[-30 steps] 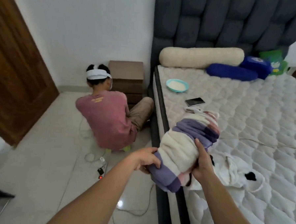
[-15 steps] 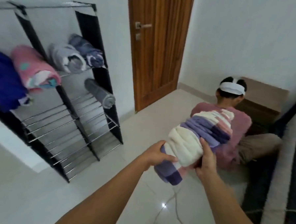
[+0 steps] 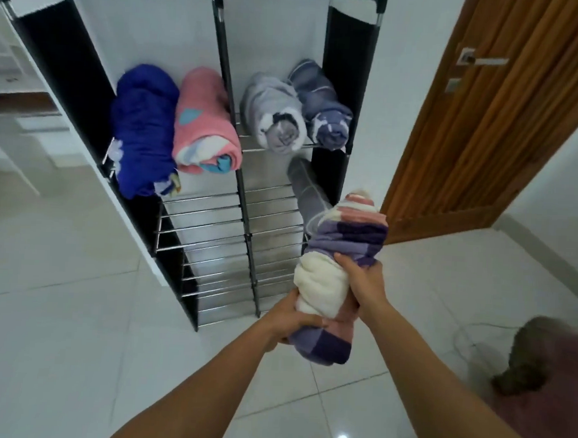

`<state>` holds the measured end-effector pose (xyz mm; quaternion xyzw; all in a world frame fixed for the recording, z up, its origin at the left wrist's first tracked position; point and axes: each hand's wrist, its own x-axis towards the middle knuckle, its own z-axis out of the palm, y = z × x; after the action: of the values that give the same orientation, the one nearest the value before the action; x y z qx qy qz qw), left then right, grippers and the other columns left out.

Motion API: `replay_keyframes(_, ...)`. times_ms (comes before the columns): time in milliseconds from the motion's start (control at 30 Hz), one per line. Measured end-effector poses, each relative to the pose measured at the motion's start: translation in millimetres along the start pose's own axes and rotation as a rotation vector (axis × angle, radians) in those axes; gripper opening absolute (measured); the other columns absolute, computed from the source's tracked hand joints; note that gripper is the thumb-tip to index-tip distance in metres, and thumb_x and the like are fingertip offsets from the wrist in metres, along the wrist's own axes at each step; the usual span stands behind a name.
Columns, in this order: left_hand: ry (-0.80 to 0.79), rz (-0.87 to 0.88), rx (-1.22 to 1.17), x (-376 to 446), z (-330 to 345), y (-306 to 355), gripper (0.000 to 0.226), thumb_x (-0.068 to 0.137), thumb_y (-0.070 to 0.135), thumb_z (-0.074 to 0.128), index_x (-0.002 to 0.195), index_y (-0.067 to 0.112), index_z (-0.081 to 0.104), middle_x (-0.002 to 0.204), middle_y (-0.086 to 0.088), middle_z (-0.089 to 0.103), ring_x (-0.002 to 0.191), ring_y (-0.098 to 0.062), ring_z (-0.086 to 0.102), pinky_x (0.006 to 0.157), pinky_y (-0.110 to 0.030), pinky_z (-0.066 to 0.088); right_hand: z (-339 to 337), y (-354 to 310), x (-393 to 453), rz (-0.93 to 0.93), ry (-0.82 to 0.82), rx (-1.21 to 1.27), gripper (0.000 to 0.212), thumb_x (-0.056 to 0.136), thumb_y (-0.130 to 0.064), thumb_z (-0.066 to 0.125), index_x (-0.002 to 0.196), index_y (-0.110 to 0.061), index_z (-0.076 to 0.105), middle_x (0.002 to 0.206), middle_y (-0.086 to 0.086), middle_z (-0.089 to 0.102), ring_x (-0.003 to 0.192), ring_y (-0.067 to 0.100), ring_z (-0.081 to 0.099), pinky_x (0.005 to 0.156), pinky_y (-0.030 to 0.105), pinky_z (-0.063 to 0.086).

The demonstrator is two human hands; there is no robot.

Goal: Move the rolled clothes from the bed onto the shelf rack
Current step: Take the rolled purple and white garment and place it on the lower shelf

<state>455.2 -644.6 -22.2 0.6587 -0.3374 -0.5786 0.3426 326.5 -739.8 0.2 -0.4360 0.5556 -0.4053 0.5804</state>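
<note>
Across the upper frame my shelf rack [image 3: 220, 41] already holds five rolls, while lower centre my left hand [image 3: 292, 323] and right hand [image 3: 361, 279] clamp the striped fleece roll [image 3: 339, 255], not yet shelved.

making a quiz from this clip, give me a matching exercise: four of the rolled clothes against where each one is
Things:
1. dark blue fabric roll
2. pink fleece roll
3. light grey roll
4. purple, cream and pink striped roll

Places:
A. held in both hands
B. upper right bay, left side
C. upper left bay, left side
D. upper left bay, right side

Pairs: 1-C, 2-D, 3-B, 4-A
</note>
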Motion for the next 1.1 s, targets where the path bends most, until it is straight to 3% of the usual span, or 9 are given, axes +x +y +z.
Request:
replay_keyframes(133,0.065,-0.1,-0.157,43.3,-23.6,13.3,0.068,0.07,0.022,0.081,0.122,0.043,0.044,0.123,0.008,0.061,0.111,-0.021,0.059,0.079,-0.037,0.056,41.6,-13.7,63.2,0.063,-0.101,-0.119,0.09,0.049,-0.054,0.079,0.125,-0.014,0.054,0.113,0.007,0.067,0.101,0.025,0.064,0.09,0.042,0.054)
replay_keyframes(233,0.069,-0.131,-0.243,74.0,-41.4,23.2,0.067,0.071,0.019,0.08,0.125,0.04,0.045,0.124,0.006,0.061,0.112,-0.022,0.059,0.084,-0.041,0.056,68.9,-16.3,102.9,0.063,-0.139,-0.212,0.096,0.042,-0.059,0.076,0.125,-0.014,0.055,0.114,0.007,0.068,0.101,0.025,0.064,0.089,0.041,0.054)
replay_keyframes(467,0.045,-0.183,-0.363,158.8,-92.0,32.7,0.083,0.057,0.026,0.082,0.13,0.04,0.045,0.126,0.006,0.063,0.112,-0.022,0.062,0.088,-0.045,0.056,134.1,-19.6,185.0,0.045,-0.147,-0.318,0.065,0.073,-0.036,0.078,0.127,-0.009,0.055,0.119,0.003,0.064,0.107,0.023,0.06,0.091,0.033,0.047)
replay_keyframes(600,0.058,-0.18,-0.41,204.0,-121.2,40.8,0.075,0.061,0.022,0.08,0.127,0.037,0.049,0.124,0.005,0.065,0.109,-0.021,0.063,0.084,-0.043,0.057,171.8,-15.3,234.4,0.071,-0.164,-0.389,0.091,0.06,-0.057,0.075,0.134,-0.01,0.048,0.126,0.006,0.063,0.116,0.026,0.059,0.099,0.039,0.047)
replay_keyframes(667,0.063,-0.169,-0.434,226.9,-135.8,43.0,0.067,0.071,0.017,0.078,0.129,0.035,0.049,0.124,0.002,0.066,0.104,-0.022,0.065,0.071,-0.035,0.058,188.9,-17.5,254.4,0.089,-0.179,-0.381,0.097,0.059,-0.059,0.073,0.137,-0.007,0.045,0.132,0.008,0.06,0.12,0.026,0.057,0.101,0.037,0.045)
replay_keyframes(733,0.085,-0.161,-0.474,246.8,-147.8,46.0,0.06,0.079,0.011,0.073,0.13,0.03,0.049,0.122,-0.001,0.067,0.095,-0.022,0.066,0.06,-0.029,0.056,205.6,-21.4,270.7,0.111,-0.212,-0.393,0.091,0.067,-0.057,0.071,0.137,-0.005,0.043,0.131,0.002,0.055,0.124,0.024,0.053,0.097,0.031,0.041)
replay_keyframes(833,0.125,-0.159,-0.502,275.1,-161.6,47.5,0.055,0.078,0.008,0.069,0.128,0.025,0.052,0.111,-0.002,0.07,0.09,-0.02,0.066,0.076,-0.037,0.056,224.4,-18.7,296.4,0.085,-0.255,-0.473,0.07,0.069,-0.061,0.066,0.121,-0.017,0.047,0.117,-0.003,0.054,0.116,0.021,0.056,0.088,0.031,0.042)
replay_keyframes(967,0.135,-0.163,-0.521,305.7,-176.9,55.2,0.043,0.085,0.008,0.062,0.123,0.027,0.054,0.109,-0.001,0.067,0.089,-0.018,0.062,0.072,-0.034,0.054,239.2,-11.9,329.0,0.123,-0.28,-0.439,0.068,0.068,-0.056,0.074,0.124,-0.021,0.056,0.115,0.001,0.064,0.106,0.025,0.062,0.087,0.035,0.051)
replay_keyframes(1100,0.2,-0.14,-0.535,326.2,-181.5,63.4,0.052,0.085,0.004,0.06,0.127,0.032,0.049,0.113,0.001,0.064,0.088,-0.014,0.063,0.061,-0.029,0.057,244.2,-17.7,334.7,0.087,-0.373,-0.534,0.043,0.087,-0.03,0.065,0.123,-0.009,0.059,0.121,0.012,0.064,0.109,0.028,0.06,0.096,0.037,0.049)
